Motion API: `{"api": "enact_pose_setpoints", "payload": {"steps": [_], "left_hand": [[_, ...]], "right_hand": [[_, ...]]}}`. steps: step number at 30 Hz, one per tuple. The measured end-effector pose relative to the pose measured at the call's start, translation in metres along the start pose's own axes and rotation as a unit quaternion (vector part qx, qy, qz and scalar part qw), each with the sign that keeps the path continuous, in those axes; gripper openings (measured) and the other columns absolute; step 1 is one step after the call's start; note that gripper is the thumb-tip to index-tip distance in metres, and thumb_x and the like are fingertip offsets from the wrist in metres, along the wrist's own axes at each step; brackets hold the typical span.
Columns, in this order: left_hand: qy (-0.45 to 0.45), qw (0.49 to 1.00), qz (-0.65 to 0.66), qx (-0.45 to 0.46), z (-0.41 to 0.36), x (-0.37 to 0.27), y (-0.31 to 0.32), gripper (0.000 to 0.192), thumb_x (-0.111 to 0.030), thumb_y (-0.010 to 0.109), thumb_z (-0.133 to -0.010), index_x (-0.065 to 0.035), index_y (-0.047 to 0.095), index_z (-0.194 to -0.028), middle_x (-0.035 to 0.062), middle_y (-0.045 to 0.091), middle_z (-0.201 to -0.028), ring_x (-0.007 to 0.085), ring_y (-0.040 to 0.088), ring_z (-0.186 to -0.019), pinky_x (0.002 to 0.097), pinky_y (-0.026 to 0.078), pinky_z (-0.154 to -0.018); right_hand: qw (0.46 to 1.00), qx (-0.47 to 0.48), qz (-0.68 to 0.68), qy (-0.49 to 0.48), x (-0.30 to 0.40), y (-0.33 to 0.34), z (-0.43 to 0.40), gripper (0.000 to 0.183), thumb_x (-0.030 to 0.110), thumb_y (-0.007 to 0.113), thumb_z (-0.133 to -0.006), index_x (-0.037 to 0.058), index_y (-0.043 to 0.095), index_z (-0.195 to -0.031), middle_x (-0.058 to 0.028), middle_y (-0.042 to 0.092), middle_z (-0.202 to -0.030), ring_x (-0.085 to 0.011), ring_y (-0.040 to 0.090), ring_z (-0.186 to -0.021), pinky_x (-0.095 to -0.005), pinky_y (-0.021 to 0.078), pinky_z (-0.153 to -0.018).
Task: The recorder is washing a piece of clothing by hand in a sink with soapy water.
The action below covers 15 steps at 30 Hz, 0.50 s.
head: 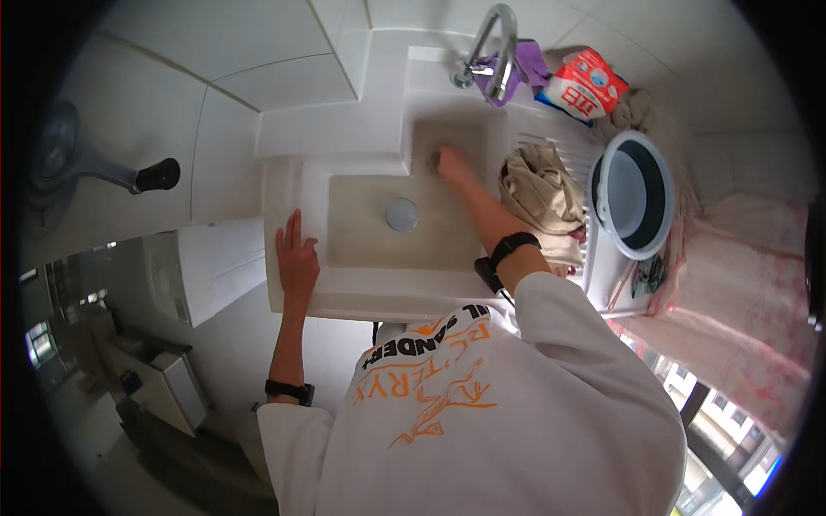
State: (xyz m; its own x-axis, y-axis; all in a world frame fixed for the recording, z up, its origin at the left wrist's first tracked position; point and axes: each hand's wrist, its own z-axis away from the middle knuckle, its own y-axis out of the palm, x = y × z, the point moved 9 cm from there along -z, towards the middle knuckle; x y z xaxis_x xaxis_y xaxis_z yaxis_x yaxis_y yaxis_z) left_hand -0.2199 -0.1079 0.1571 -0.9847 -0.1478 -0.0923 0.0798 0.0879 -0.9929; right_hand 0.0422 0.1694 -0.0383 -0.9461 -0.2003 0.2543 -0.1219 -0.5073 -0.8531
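My right hand (453, 166) is down in the upper right part of a white laundry sink (293, 293); it looks closed around something small and dark, too blurred to name. My left hand (298, 258) rests on the sink's left rim with its fingers apart, holding nothing. A round pale drain cover (402, 214) shows in the middle of the basin, through what looks like shallow cloudy water. Beside my right forearm, a bunched beige cloth (541, 187) lies on the ribbed washboard. A chrome faucet (503, 51) arches over the back of the sink.
Behind the faucet hangs a purple cloth (530, 63). A red and white detergent bag (586, 87) stands at the back right, near another beige cloth (629, 116). A grey plastic basin (629, 193) leans at the right, beside a pink patterned curtain (742, 245). Tiled wall borders the left side.
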Motion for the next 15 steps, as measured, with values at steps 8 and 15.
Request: {"api": "enact_pose_setpoints", "payload": {"steps": [8,15], "left_hand": [[-0.011,0.999,0.031,0.017,-0.010,0.006,0.007,0.006,-0.001,0.059,-0.078,-0.0063,0.061,-0.079,0.0134,0.034,-0.150,0.0269,0.032,-0.139,0.0474,0.025,-0.113],[-0.010,0.999,0.022,0.024,-0.013,0.001,0.005,0.005,-0.002,0.059,-0.078,-0.0070,0.058,-0.079,0.0133,0.034,-0.151,0.0263,0.033,-0.138,0.0466,0.024,-0.113]], "right_hand": [[0.985,0.167,0.029,-0.022,0.004,0.023,-0.028,0.032,0.010,0.051,-0.083,0.0018,0.066,-0.110,-0.0224,0.062,-0.118,-0.0383,0.060,-0.110,-0.0463,0.0486,-0.090],[0.965,0.252,0.070,0.025,-0.018,0.055,-0.036,0.031,0.005,0.053,-0.073,-0.0032,0.067,-0.100,-0.0265,0.064,-0.110,-0.0440,0.061,-0.102,-0.0489,0.0499,-0.085]]}}
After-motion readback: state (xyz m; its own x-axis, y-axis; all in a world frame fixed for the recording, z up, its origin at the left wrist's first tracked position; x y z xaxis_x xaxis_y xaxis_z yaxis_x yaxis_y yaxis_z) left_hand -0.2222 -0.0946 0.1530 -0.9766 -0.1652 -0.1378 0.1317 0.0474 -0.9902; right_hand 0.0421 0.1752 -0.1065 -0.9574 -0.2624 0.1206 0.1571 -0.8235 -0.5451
